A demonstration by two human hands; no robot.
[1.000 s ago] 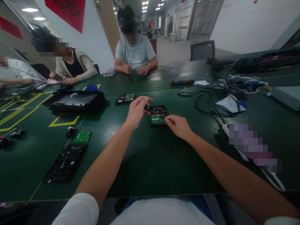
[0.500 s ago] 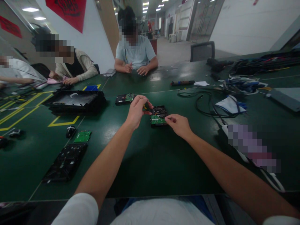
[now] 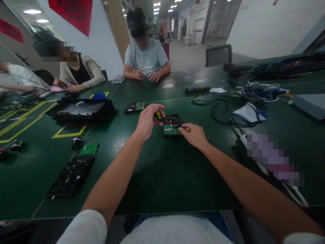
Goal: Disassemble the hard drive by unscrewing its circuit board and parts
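A hard drive (image 3: 172, 130) lies on the green table in front of me, its green circuit board side up. My left hand (image 3: 148, 120) is closed around a small yellow and black screwdriver (image 3: 158, 115) at the drive's left edge; the tool's tip is too small to make out. Against the right edge of the drive, my right hand (image 3: 192, 135) has thumb and fingers pinched on it. Another hard drive (image 3: 134, 107) sits just beyond my left hand. To the left lie a loose green circuit board (image 3: 89, 148) and a black drive-like plate (image 3: 72, 176).
A black tray (image 3: 81, 110) stands at left, near a small black and white object (image 3: 76, 142). Cables (image 3: 223, 110), a white cloth (image 3: 248, 112) and a blurred-out pink item (image 3: 271, 157) lie at right. Across the table sits a person (image 3: 147, 57); others sit at left.
The screwdriver in my left hand has tilted, showing more of its yellow handle, and the left fingers have shifted slightly. My right hand and the hard drive stay nearly in place.
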